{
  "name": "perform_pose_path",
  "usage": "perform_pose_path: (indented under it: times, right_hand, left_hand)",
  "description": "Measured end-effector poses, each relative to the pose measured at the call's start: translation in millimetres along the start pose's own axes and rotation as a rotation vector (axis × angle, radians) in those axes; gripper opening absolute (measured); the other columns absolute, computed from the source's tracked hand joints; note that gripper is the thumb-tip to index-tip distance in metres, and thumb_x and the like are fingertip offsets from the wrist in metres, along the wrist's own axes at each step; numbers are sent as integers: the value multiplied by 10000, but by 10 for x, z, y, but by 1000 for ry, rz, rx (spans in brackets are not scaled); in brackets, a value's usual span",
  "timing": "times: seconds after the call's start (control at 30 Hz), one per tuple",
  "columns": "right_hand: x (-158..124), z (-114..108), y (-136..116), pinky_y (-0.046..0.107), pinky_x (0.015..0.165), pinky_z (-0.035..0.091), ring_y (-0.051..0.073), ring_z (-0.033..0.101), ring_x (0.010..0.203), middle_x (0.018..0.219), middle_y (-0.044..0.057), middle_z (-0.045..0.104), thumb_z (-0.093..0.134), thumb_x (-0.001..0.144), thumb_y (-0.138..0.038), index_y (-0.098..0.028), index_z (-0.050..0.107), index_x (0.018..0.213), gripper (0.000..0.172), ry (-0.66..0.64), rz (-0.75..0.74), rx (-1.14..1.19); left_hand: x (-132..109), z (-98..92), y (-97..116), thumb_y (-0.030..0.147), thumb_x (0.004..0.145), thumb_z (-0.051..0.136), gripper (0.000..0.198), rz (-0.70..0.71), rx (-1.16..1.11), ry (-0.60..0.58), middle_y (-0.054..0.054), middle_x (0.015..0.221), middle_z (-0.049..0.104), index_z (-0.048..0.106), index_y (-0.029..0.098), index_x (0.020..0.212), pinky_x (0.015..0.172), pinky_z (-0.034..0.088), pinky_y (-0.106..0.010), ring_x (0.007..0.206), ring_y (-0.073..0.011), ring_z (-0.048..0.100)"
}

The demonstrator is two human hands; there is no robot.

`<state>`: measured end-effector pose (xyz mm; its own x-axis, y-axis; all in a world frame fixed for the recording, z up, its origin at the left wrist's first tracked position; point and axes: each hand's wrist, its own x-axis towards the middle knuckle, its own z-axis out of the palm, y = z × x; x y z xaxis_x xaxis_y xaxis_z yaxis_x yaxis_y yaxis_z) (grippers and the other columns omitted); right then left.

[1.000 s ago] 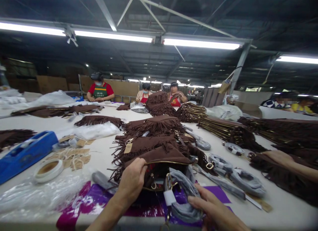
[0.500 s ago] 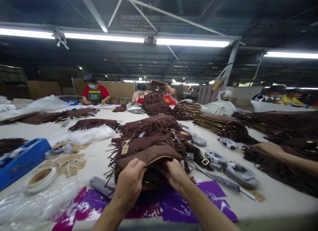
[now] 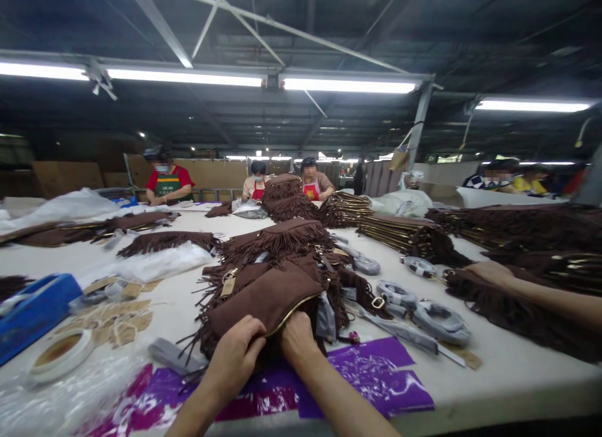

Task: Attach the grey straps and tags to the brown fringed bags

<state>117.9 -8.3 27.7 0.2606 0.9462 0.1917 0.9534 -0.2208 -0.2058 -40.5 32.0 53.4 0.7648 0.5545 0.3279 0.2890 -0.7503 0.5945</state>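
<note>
A brown fringed bag (image 3: 268,293) lies in front of me with its gold zip unfastened and its mouth facing me. My left hand (image 3: 239,349) pinches the bag's edge at the left end of the opening. My right hand (image 3: 298,336) reaches inside the mouth, so its fingers are hidden by the bag. Beneath the bag are shiny purple plastic sheets (image 3: 371,368). Further brown fringed bags (image 3: 282,233) are piled just behind it, one with a cardboard tag (image 3: 228,287).
To the right lie wrapped coiled straps (image 3: 442,323), a knife-like blade (image 3: 451,354) and stacked bags (image 3: 390,236). Another person's hand (image 3: 491,273) rests on bags there. On the left are a tape roll (image 3: 63,352), a blue holder (image 3: 40,315) and paper tags (image 3: 117,318).
My right hand has gone from the rim of the opening into the bag. The bag's upper panel now bulges and tilts. The view has shifted slightly.
</note>
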Motion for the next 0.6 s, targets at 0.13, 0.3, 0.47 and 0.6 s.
perform_pose_path:
  times: [0.13, 0.3, 0.47, 0.6]
  right_hand:
    - [-209, -184, 146, 279, 878, 482, 245, 644, 1061, 1126, 138, 709, 526, 777, -24, -128, 692, 1053, 338, -15, -45, 112]
    - [-606, -424, 422, 243, 710, 458, 190, 670, 835, 852, 37, 729, 438, 896, -168, -201, 657, 821, 234, -13, -66, 242]
    - [-781, -511, 732, 303, 656, 416, 248, 648, 844, 917, 63, 685, 438, 939, -310, -225, 622, 920, 204, 214, 298, 70]
    - [-590, -516, 1037, 360, 799, 453, 317, 598, 1054, 1178, 180, 594, 486, 909, -239, -105, 432, 1373, 486, 250, 368, -34]
  left_hand:
    - [-92, -88, -69, 258, 854, 445, 181, -7, -38, -83, -47, 927, 646, 613, 208, 900, 834, 453, -302, 901, -198, 596]
    - [-367, -436, -126, 196, 885, 349, 253, -68, 36, 8, -48, 902, 645, 601, 204, 857, 828, 455, -325, 879, -198, 595]
    - [-598, -475, -56, 163, 869, 354, 252, -54, 90, -13, -51, 858, 638, 592, 204, 798, 760, 453, -305, 835, -198, 597]
    - [-551, -123, 139, 120, 857, 381, 237, 70, 0, -91, -24, 808, 651, 589, 213, 792, 701, 443, -253, 768, -167, 606]
